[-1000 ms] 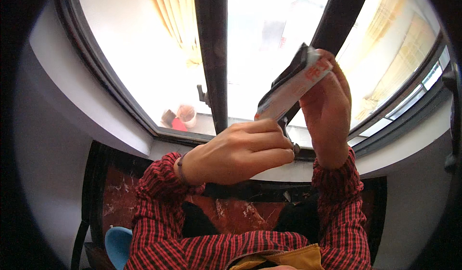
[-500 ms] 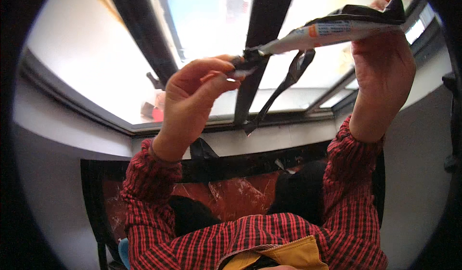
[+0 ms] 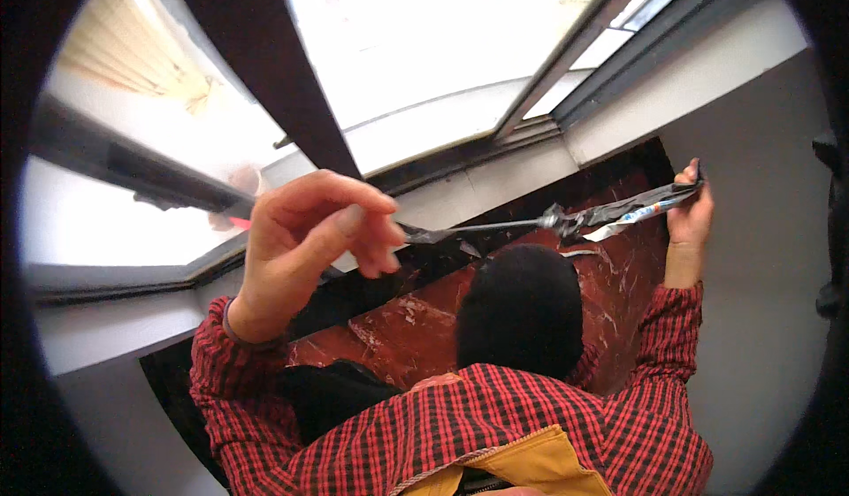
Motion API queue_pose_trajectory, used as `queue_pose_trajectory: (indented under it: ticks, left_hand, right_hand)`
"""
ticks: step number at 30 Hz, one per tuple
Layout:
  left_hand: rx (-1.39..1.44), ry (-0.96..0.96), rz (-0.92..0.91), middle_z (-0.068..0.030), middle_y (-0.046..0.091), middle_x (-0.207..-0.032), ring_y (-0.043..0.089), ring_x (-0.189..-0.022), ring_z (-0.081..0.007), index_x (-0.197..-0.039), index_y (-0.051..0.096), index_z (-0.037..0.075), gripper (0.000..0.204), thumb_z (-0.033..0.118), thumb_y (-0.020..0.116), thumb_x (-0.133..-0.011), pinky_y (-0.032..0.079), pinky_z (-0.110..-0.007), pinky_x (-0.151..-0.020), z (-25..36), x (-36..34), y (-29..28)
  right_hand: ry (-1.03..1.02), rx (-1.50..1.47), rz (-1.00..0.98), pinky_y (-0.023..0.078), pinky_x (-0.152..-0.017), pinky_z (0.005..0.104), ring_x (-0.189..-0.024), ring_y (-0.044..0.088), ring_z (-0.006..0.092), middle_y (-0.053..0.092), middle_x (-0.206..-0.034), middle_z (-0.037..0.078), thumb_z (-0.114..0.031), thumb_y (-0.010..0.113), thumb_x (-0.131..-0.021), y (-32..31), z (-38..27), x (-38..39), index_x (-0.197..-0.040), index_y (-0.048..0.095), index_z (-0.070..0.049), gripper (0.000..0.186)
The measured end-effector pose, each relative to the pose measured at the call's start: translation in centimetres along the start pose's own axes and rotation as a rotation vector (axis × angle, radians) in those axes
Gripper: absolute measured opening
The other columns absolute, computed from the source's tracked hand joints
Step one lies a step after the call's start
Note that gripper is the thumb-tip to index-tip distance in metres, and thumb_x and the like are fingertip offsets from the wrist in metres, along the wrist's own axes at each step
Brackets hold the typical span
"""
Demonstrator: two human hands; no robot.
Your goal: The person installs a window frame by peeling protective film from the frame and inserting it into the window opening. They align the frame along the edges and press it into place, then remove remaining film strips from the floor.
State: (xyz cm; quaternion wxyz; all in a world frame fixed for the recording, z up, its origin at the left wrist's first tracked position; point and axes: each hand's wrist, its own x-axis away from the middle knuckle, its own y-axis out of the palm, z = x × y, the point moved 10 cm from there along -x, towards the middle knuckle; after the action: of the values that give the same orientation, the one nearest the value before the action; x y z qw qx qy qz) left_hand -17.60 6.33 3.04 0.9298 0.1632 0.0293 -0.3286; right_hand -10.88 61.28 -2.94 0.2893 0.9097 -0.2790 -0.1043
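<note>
1. At the right, beside the grey wall (image 3: 752, 231), your right hand (image 3: 690, 222) is closed on the outer end of a crumpled black-and-white wrapper (image 3: 632, 213).
2. Wrapper sits above the red marble surface (image 3: 398, 328), beyond your black-clad knee (image 3: 520, 310).
3. Thin pale strand (image 3: 495, 226) runs from the wrapper's inner end toward your left fingertips.
4. Your left hand (image 3: 296, 244): fingers curled loosely, thumb and index tips apart. Can't tell if it has hold of the strand; fingers mask that end.
5. Around: window sill (image 3: 508, 173), dark window frame (image 3: 274, 72), pale curtain (image 3: 137, 54).
6. In the way: knee covers part of the marble.
</note>
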Motion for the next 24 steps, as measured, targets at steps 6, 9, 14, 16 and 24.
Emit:
queue_pose_trajectory:
  ticks: [6,9,14,16,24]
  left_hand:
    - [-0.234,-0.274,-0.042,-0.0093,0.07,-0.088,0.065,-0.076,-0.013,-0.1,0.07,-0.002,0.013,0.002,0.06,-0.095,0.052,-0.025,-0.068,-4.2,-1.9,2.4]
    - [-0.55,-0.17,-0.24,-0.0095,0.069,-0.085,0.067,-0.074,-0.0185,-0.097,0.072,0.001,0.016,-0.005,0.065,-0.084,0.052,-0.028,-0.067,-4.3,-3.3,5.0]
    - [-0.636,-0.279,-0.259,-0.0101,0.069,-0.085,0.068,-0.075,-0.0201,-0.097,0.072,0.001,0.014,-0.003,0.068,-0.084,0.053,-0.029,-0.067,-7.2,-4.6,4.5]
    - [-0.63,-0.315,-0.258,-0.0104,0.069,-0.085,0.068,-0.075,-0.0206,-0.097,0.072,0.0,0.014,-0.003,0.068,-0.084,0.053,-0.029,-0.068,-8.5,-5.2,4.2]
    - [-0.725,-0.271,-0.331,-0.0113,0.069,-0.088,0.07,-0.079,-0.0217,-0.099,0.072,0.0,0.019,-0.006,0.068,-0.082,0.055,-0.03,-0.071,-10.5,-7.3,5.3]
  right_hand:
    - [0.034,0.701,0.729,0.048,-0.065,0.0294,-0.08,0.058,0.011,0.062,-0.091,0.0,-0.04,0.062,-0.098,-29.5,1.0,2.3,-0.112,0.067,-0.01,0.034]
    - [-0.009,1.338,0.889,0.033,-0.043,0.029,-0.05,0.044,0.0102,0.052,-0.068,-0.002,-0.048,0.062,-0.096,-37.5,-3.4,5.1,-0.104,0.069,-0.006,0.043]
    - [0.055,1.017,1.027,0.036,-0.043,0.0296,-0.05,0.051,0.0126,0.056,-0.061,0.001,-0.028,0.055,-0.102,-46.2,-7.1,9.5,-0.088,0.064,-0.005,0.029]
    - [0.079,1.135,1.013,0.042,-0.047,0.0287,-0.054,0.055,0.0139,0.059,-0.067,0.004,-0.02,0.054,-0.101,-46.4,-6.0,9.3,-0.096,0.063,-0.004,0.018]
    - [0.509,0.868,0.264,0.061,-0.073,0.037,-0.084,0.069,0.0221,0.067,-0.105,0.013,0.006,0.063,-0.089,-36.7,15.2,8.2,-0.144,0.039,-0.011,0.062]
